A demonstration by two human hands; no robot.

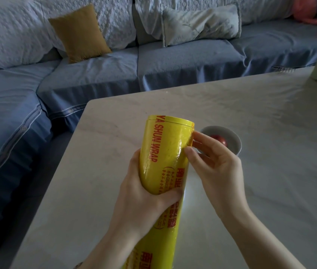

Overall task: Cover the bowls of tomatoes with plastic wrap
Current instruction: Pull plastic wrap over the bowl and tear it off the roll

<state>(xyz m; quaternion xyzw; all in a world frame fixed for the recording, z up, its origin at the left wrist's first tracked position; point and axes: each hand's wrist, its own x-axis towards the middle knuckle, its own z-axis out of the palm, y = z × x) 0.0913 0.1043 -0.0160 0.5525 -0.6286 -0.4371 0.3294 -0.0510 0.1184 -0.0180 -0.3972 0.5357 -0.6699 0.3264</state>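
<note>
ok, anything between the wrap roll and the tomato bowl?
Only the right hand, pinching film at the wrap roll and hiding the near rim of the bowl. The left hand grips the roll lower down. Nothing else visible on the table lies between them.

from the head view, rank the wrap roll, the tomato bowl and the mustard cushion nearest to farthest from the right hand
1. wrap roll, pinched by the right hand, just to its left
2. tomato bowl, on the table just behind the hand
3. mustard cushion, far back left on the sofa
</note>
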